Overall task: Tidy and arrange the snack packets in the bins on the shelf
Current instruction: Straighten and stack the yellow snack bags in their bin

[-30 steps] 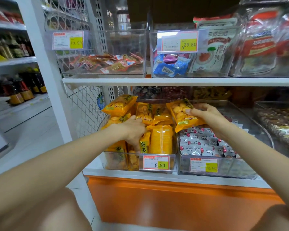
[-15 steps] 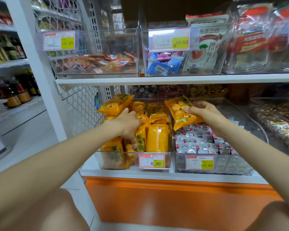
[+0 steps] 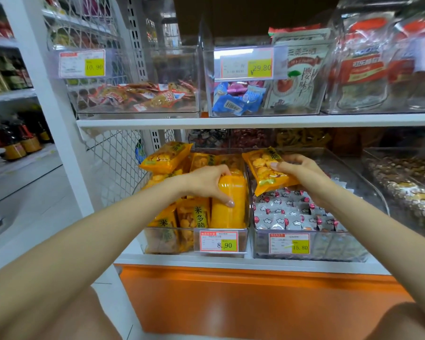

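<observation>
Head view, left grip moved onto orange packet

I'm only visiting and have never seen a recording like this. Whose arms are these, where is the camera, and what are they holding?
There is no machine here: these are a person's two bare arms. The picture comes from a wide-angle camera worn on the person's head, looking forward and down, so the arms reach in from the bottom corners. In front is a shop shelf carrying clear bins. The left hand grips the top of an upright orange packet standing in the bin tagged 8.90, which is crowded with similar orange snack packets. The right hand holds a second orange packet in the air, above the neighbouring bin tagged 15.80, which holds small white packets. More bins sit on the shelf above.
</observation>
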